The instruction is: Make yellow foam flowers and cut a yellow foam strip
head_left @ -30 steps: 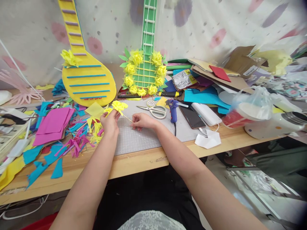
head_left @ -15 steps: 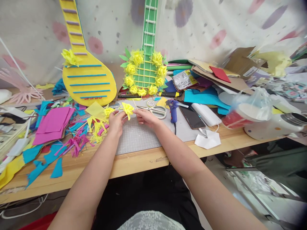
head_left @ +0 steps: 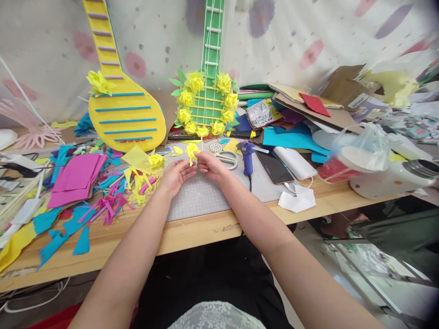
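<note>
I see the right hand (head_left: 211, 167) pinching the yellow flower (head_left: 192, 151), blossom leftward. Left hand (head_left: 175, 177) just beside, fingers loosely spread.

Left hand (head_left: 176, 177): was bare, the fingers slender.
Right hand (head_left: 210, 165): was bare as well.
Left forearm (head_left: 126, 256): was uncovered from the wrist down to the frame's edge.
Right forearm (head_left: 274, 242): was uncovered likewise.
Top (head_left: 216, 316): was whitish grey, lacy in pattern, its visible outline rounded.
Lap cloth (head_left: 206, 274): was black and plain; trousers or skirt could not be told.
</note>
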